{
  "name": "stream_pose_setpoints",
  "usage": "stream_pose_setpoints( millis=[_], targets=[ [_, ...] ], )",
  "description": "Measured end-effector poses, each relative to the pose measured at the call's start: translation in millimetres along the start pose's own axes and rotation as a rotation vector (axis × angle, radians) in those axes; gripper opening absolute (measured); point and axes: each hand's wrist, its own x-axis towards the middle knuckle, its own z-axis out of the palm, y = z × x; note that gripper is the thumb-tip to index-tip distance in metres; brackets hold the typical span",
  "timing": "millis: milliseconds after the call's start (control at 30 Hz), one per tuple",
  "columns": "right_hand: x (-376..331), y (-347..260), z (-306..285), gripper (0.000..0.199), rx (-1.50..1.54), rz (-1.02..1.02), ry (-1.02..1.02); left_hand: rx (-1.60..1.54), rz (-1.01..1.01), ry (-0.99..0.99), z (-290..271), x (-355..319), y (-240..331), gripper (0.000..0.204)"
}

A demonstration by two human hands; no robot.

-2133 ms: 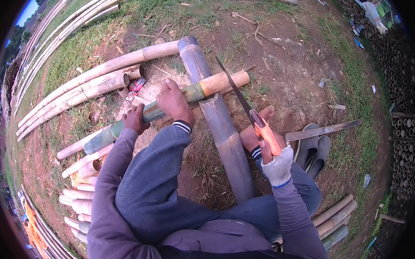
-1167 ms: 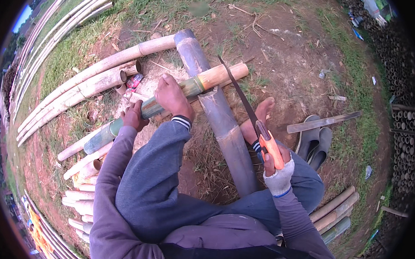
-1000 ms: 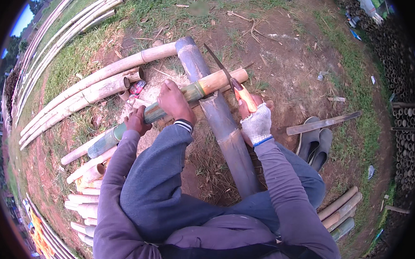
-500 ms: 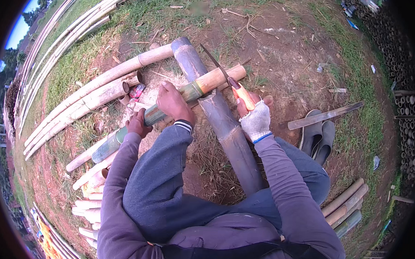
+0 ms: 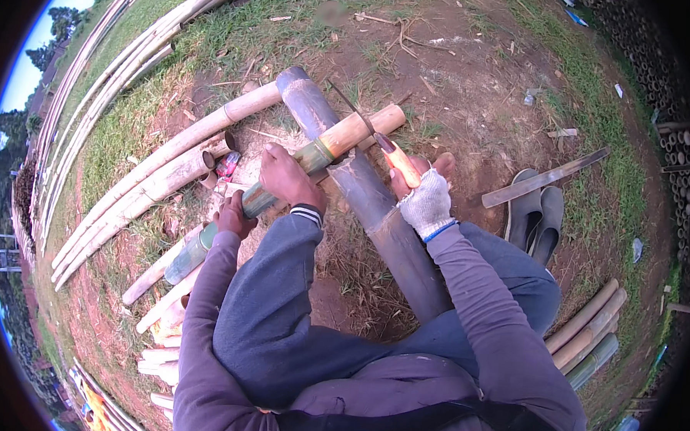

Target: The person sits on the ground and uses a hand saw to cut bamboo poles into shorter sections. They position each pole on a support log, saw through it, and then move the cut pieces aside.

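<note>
Trodden earth (image 5: 474,90). Saw (image 5: 397,158), one: clenched in my right hand (image 5: 425,202). Bamboo pole (image 5: 261,201), one: in my left hand (image 5: 236,216), fingers curled round it; probably stiff and slick, best held clear of the saw.

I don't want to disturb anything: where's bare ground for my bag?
Mostly bare brown earth lies right of the orange-handled saw, bordered by green grass at right and a flat grey-brown strip below. It's crowded at left among pale bamboo poles, and around the green bamboo piece under the left hand and bare foot.
</note>
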Motion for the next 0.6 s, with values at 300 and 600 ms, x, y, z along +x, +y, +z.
stream_pose_setpoints(
  millis=[300,600],
  targets=[
    [-88.9,13.8,-51.4,0.03,0.038,-0.25,0.056,0.022,0.009,-0.034,6.9,1.9,-8.9,0.093],
    [-30.2,5.7,-17.6,0.031,0.018,-0.164,0.03,0.055,-0.001,-0.072,-2.6,14.6,-9.5,0.096]
  ],
)
